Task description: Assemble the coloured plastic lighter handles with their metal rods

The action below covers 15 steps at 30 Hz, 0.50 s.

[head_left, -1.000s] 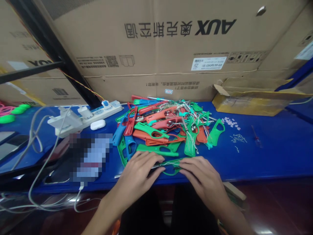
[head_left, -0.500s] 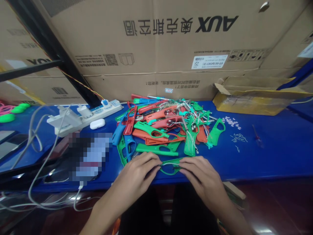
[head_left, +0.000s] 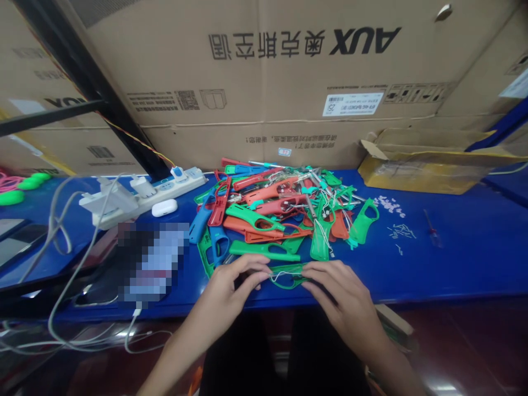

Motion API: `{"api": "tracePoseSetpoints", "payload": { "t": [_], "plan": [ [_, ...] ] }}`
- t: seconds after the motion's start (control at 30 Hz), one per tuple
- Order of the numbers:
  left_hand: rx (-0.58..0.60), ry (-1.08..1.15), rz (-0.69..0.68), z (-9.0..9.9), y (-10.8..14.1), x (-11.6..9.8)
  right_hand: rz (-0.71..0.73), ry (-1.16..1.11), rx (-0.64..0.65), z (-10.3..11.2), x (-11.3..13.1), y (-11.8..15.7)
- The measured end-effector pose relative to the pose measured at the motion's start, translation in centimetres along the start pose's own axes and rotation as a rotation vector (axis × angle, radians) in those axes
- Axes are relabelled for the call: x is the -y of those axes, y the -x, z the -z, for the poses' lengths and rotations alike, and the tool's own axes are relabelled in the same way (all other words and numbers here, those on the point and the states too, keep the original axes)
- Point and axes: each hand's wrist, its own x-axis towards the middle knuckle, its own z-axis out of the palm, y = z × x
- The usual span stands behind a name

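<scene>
Between my two hands, at the table's front edge, is a green plastic shell (head_left: 287,269) with a white wire (head_left: 284,273) across its oval opening. My left hand (head_left: 237,283) pinches the shell's left end, where the wire meets the fingertips. Closed on the right end of the shell is my right hand (head_left: 338,286). Just behind lies a heap of red, blue and green plastic shells (head_left: 268,192) with metal tubes and white wires among them. A long green shell (head_left: 266,251) lies nearest to my fingers.
A power strip (head_left: 165,190), a white earbud case (head_left: 164,207) and a phone (head_left: 154,264) with cables are on the left. On the right are small pink parts (head_left: 390,205), screws (head_left: 402,231), a screwdriver (head_left: 433,230) and an open cardboard box (head_left: 421,173). Large cartons (head_left: 264,82) stand behind.
The fingers of my left hand have shifted slightly and its thumb has moved. The white wire now bows more over the shell's opening. My right hand has barely moved.
</scene>
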Motion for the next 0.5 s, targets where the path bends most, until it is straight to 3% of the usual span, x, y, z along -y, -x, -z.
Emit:
{"api": "tracePoseSetpoints", "payload": {
  "t": [0.23, 0.5],
  "plan": [
    [-0.004, 0.248, 0.121, -0.3, -0.3, -0.1, 0.066, 0.012, -0.075, -0.3, 2.3, -1.9],
    [-0.034, 0.267, 0.117, -0.7, -0.2, 0.0, 0.168, 0.190, 0.171, -1.0, 3.8, -5.2]
  ]
}}
